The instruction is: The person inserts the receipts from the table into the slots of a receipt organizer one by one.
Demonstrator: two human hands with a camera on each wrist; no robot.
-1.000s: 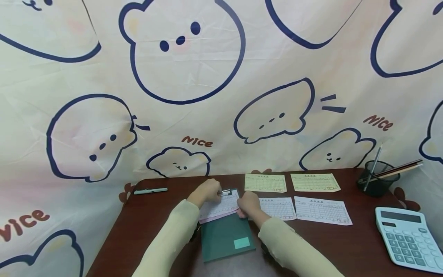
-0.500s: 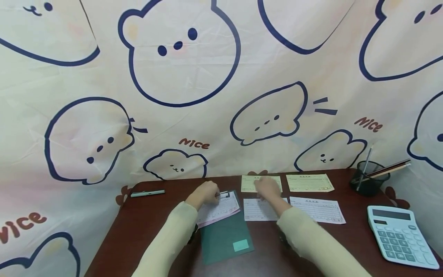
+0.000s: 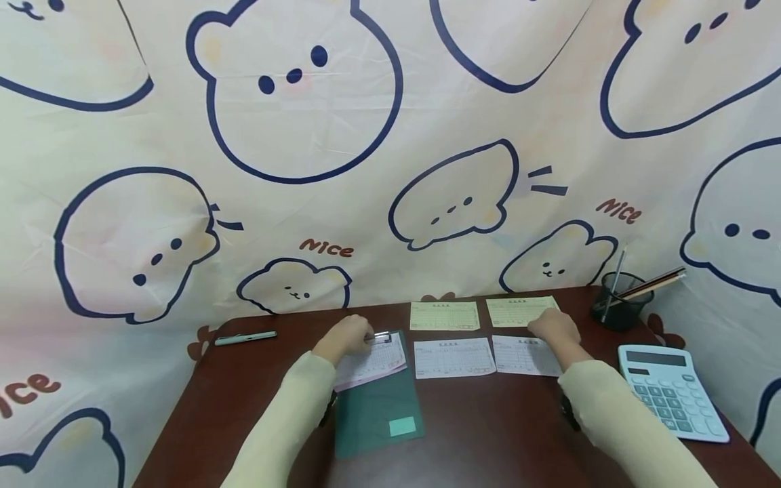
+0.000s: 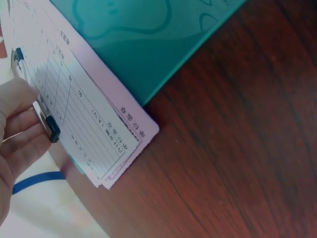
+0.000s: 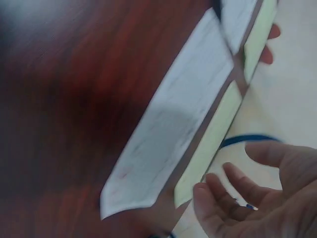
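A dark green clipboard (image 3: 375,420) lies on the desk with white and pink printed forms (image 4: 86,106) under its clip (image 3: 382,337). My left hand (image 3: 346,337) pinches that metal clip, which has black ends in the left wrist view. My right hand (image 3: 556,331) is over the lower right corner of the right yellow form (image 3: 515,310) and hides part of the right white form (image 3: 521,356). In the right wrist view its fingers (image 5: 218,196) are loosely bent, with nothing between them. Beside these lie another yellow form (image 3: 444,316) and another white form (image 3: 454,358).
A pale blue calculator (image 3: 655,357) lies at the right, partly behind the right sleeve. Behind it stands a black mesh pen cup (image 3: 619,315) with pencils. A pen (image 3: 246,337) rests at the back left. A patterned cloth (image 3: 293,149) hangs behind the desk (image 3: 488,434).
My right hand has left the clipboard's edge and moved right, past the left yellow form to the right one. My left hand stays at the clip. The view has turned slightly right.
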